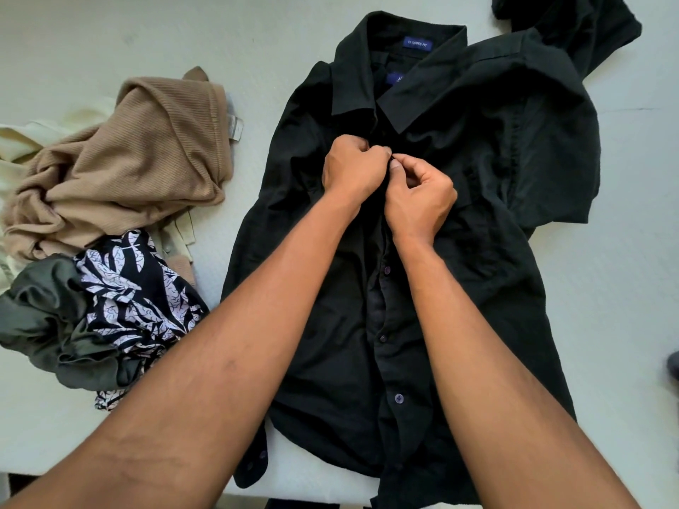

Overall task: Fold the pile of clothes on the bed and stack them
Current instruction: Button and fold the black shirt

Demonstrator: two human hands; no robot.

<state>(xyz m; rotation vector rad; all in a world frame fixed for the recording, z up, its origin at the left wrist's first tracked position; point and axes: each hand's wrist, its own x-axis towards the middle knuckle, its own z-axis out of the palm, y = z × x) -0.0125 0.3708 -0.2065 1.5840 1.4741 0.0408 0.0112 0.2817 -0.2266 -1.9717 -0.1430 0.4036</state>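
Observation:
A black button-up shirt [477, 178] lies front up on the white bed [110, 38], collar at the far end, with a blue label inside the collar. My left hand [352, 167] and my right hand [419, 192] meet at the shirt's button placket just below the collar. Both hands have curled fingers that pinch the placket fabric between thumb and fingertips. Purple buttons show lower down the placket. One sleeve lies folded up at the far right. The pile of unfolded clothes [110, 222] sits to the left of the shirt.
The pile holds a tan ribbed top [139, 159], a cream garment [22, 141], an olive green piece [47, 317] and a black and white leaf-print piece [139, 295]. The bed's near edge runs along the bottom. A dark object [673, 365] shows at the right edge.

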